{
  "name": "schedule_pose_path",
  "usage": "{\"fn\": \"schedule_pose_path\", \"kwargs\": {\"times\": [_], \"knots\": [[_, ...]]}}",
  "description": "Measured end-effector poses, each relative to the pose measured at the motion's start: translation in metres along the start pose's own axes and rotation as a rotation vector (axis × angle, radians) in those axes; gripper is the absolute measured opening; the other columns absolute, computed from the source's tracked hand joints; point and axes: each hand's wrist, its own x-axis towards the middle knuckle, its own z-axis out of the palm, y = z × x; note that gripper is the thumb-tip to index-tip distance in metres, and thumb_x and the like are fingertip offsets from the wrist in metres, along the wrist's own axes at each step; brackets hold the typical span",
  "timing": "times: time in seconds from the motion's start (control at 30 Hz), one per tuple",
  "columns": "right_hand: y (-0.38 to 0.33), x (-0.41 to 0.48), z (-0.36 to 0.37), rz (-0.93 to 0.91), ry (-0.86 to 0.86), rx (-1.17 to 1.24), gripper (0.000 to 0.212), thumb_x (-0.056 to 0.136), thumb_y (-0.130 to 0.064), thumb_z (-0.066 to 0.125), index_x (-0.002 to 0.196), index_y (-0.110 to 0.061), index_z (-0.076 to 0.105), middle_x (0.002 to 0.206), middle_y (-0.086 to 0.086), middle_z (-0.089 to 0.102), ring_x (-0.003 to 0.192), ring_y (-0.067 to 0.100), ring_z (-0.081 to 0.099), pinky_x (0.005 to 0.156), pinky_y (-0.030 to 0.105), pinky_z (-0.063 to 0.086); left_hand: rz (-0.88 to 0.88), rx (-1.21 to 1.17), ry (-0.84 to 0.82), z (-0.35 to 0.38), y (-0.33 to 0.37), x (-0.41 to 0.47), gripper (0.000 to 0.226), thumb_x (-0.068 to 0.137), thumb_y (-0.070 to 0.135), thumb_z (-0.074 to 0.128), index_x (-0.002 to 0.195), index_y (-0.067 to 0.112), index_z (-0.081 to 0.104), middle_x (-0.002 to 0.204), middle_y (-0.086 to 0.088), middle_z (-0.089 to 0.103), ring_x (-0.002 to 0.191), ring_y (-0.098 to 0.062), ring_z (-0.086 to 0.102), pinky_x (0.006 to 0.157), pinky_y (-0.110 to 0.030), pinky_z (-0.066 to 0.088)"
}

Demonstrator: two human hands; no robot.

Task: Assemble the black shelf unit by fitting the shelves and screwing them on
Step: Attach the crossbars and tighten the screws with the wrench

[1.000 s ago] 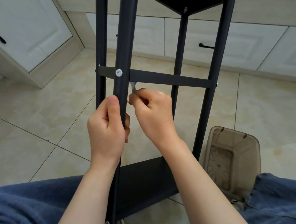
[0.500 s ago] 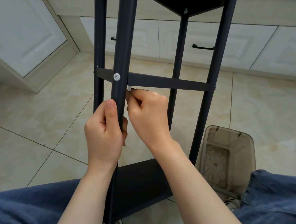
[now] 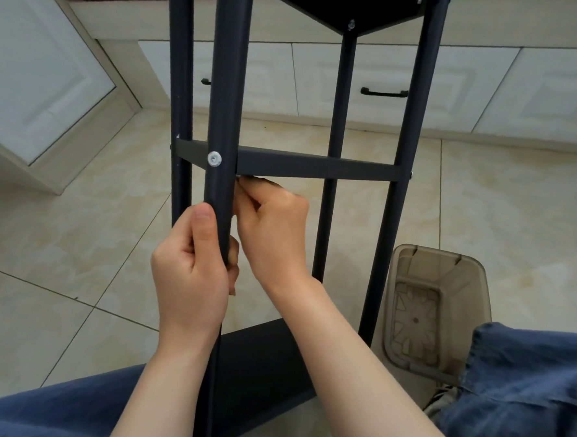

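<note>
The black shelf unit stands upright between my knees, with several round posts. A middle shelf (image 3: 317,167) spans the posts edge-on, and a silver screw (image 3: 214,159) sits in the near post (image 3: 225,96) at shelf height. A lower shelf (image 3: 261,362) and an upper shelf (image 3: 340,5) are also fitted. My left hand (image 3: 191,266) is wrapped around the near post below the screw. My right hand (image 3: 273,231) is just behind that post, fingers pinched on a small silver tool whose tip barely shows under the middle shelf.
A translucent brown plastic bin (image 3: 433,308) stands on the tiled floor at the right, beside my knee. White cabinets with black handles (image 3: 384,92) line the back wall and the left side. My blue-trousered legs (image 3: 519,398) flank the unit.
My right hand has risen with the silver tool up to the underside of the middle shelf, so the tool is now mostly hidden. My left hand keeps its hold on the post.
</note>
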Motion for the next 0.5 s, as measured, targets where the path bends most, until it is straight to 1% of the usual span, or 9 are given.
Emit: {"fn": "schedule_pose_path", "kwargs": {"times": [0.03,0.07,0.13,0.17,0.2,0.27,0.37,0.5], "knots": [[0.0,0.0,0.001,-0.005,0.015,0.016,0.017,0.095,-0.003,0.061,0.087,0.004,0.074,0.077,0.011,0.072,0.067,0.005,0.061,0.07,0.018,0.052,0.002,0.002,-0.006,0.001,0.0,0.0,0.052,0.097,0.068,0.037,0.082,0.023,0.059,0.058,-0.007,0.053,0.04,-0.014,0.048,0.038,-0.021,0.039],[0.001,0.0,0.003,-0.002,0.026,0.036,0.017,0.095,-0.003,0.061,0.085,0.005,0.073,0.076,0.012,0.072,0.068,0.008,0.062,0.07,0.02,0.053,0.006,0.005,-0.008,0.001,0.0,0.0,0.051,0.099,0.065,0.037,0.081,0.022,0.058,0.058,-0.008,0.053,0.04,-0.014,0.048,0.038,-0.021,0.039],[0.004,0.0,0.005,0.011,0.038,0.07,0.019,0.095,-0.003,0.061,0.083,0.007,0.072,0.075,0.014,0.071,0.069,0.017,0.065,0.07,0.032,0.053,0.014,0.007,-0.004,0.002,-0.001,-0.001,0.048,0.102,0.056,0.037,0.081,0.018,0.057,0.059,-0.008,0.052,0.04,-0.013,0.047,0.038,-0.02,0.039],[0.005,0.0,0.007,0.011,0.043,0.082,0.019,0.095,-0.002,0.061,0.083,0.008,0.071,0.075,0.015,0.071,0.07,0.02,0.065,0.071,0.035,0.053,0.016,0.01,-0.002,0.001,-0.002,-0.001,0.048,0.102,0.054,0.036,0.081,0.016,0.057,0.058,-0.008,0.052,0.04,-0.013,0.047,0.038,-0.02,0.039],[0.005,-0.001,0.008,0.007,0.049,0.091,0.018,0.095,-0.002,0.061,0.084,0.008,0.072,0.077,0.015,0.071,0.072,0.021,0.065,0.071,0.035,0.054,0.018,0.014,-0.001,0.001,-0.003,0.0,0.048,0.102,0.053,0.036,0.081,0.015,0.057,0.058,-0.008,0.052,0.04,-0.012,0.047,0.038,-0.02,0.039],[0.004,-0.002,0.01,-0.001,0.056,0.106,0.015,0.094,-0.001,0.062,0.087,0.006,0.073,0.08,0.015,0.072,0.076,0.017,0.065,0.074,0.031,0.055,0.02,0.015,-0.004,0.0,-0.004,-0.001,0.049,0.102,0.055,0.036,0.082,0.016,0.057,0.057,-0.007,0.052,0.04,-0.013,0.047,0.039,-0.019,0.039],[0.006,-0.002,0.012,-0.004,0.059,0.117,0.015,0.094,-0.001,0.061,0.087,0.006,0.072,0.08,0.015,0.071,0.075,0.019,0.065,0.073,0.036,0.054,0.01,-0.002,-0.012,-0.002,-0.003,0.0,0.053,0.097,0.069,0.037,0.082,0.023,0.058,0.057,-0.007,0.052,0.04,-0.014,0.048,0.039,-0.02,0.039],[0.008,-0.002,0.012,-0.041,0.061,0.072,0.014,0.094,-0.001,0.062,0.089,0.006,0.072,0.08,0.014,0.071,0.075,0.022,0.066,0.073,0.04,0.054,0.009,-0.003,-0.014,-0.002,-0.003,0.001,0.053,0.094,0.073,0.036,0.081,0.026,0.057,0.055,-0.003,0.052,0.039,-0.014,0.047,0.038,-0.02,0.038]]}}
